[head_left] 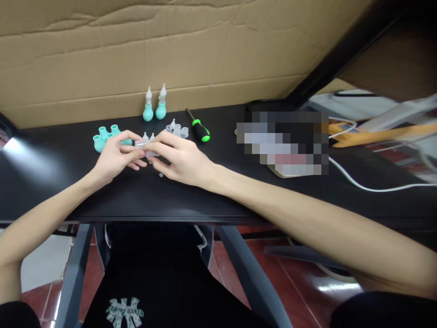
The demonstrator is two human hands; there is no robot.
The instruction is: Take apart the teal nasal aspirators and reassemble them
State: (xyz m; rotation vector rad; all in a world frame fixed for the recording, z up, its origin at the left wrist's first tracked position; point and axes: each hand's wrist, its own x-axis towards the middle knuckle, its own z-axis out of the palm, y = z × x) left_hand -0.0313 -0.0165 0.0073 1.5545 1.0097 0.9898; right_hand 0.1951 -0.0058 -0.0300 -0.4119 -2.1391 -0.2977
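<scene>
Between my two hands is a small clear plastic piece (140, 144), pinched by the fingertips of my left hand (118, 156) and my right hand (177, 157). Several teal rubber bulbs (99, 142) stand on the black table just beyond my left hand, partly hidden by it. Past my right hand lies a group of translucent plastic parts (183, 131). Two assembled teal bulbs with clear nozzles (148, 113) (161, 110) stand upright farther back. A tiny clear piece (161, 175) rests near my right fingers.
A green and black screwdriver (200, 130) lies right of the translucent parts. Farther right is a tablet-like object (283, 146) with a pixelated surface, and a white cable (362, 186). A cardboard wall (205, 54) rises behind the black table (136, 200).
</scene>
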